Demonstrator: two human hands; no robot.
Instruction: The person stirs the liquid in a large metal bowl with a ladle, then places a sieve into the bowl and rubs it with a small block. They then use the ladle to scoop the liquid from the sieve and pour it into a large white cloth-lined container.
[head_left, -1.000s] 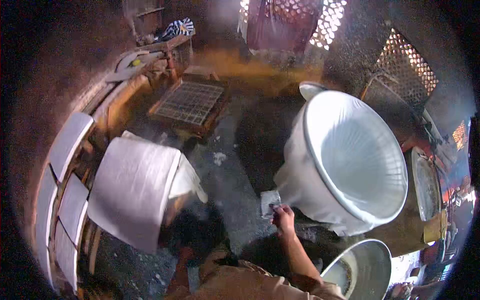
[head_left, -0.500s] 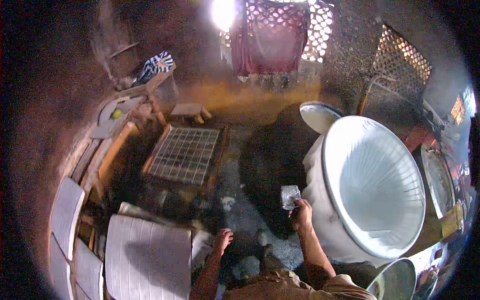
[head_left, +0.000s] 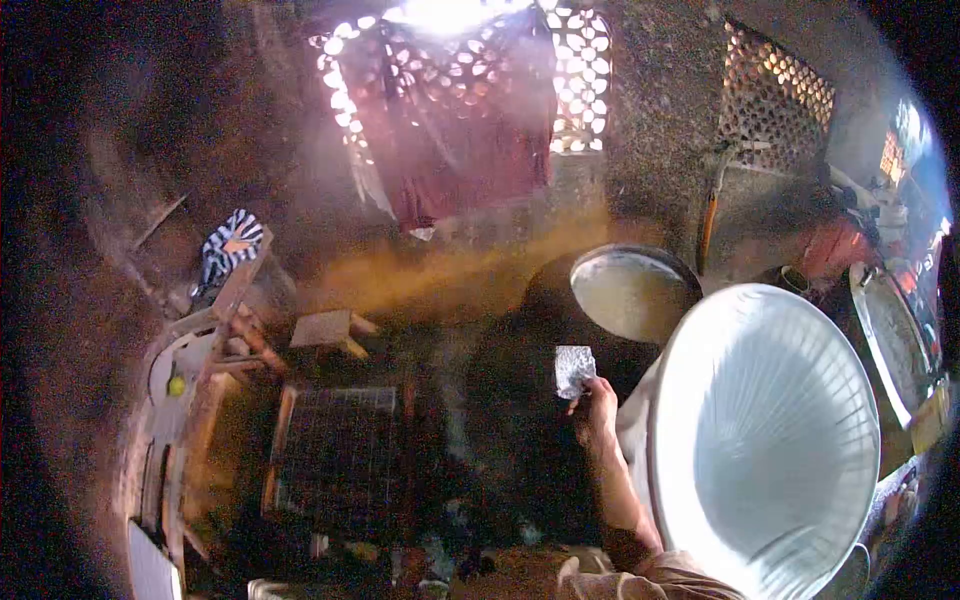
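My right hand (head_left: 597, 408) grips a small flat silvery square piece (head_left: 574, 371) by its lower right corner, with the fingers closed on it. The piece is held up over dark floor. Right of this hand stands a large round vessel (head_left: 770, 440), white inside with fine ribs. Behind it sits a dark-rimmed round pot (head_left: 632, 293) with pale contents. At the bottom edge, a dim reddish-brown shape seems to be my left hand (head_left: 411, 568); its fingers are lost in shadow.
A framed wire grid (head_left: 338, 450) lies at the left, with a low wooden stool (head_left: 325, 330) behind it. Along the left side runs a wooden bench (head_left: 205, 420). A dark red cloth (head_left: 465, 150) hangs over the pierced window. Another round pan (head_left: 888, 340) stands far right.
The view has tilted up, so the stool, grid and white vessel sit lower. My left hand has dropped to the bottom edge. My right hand still holds the silvery piece.
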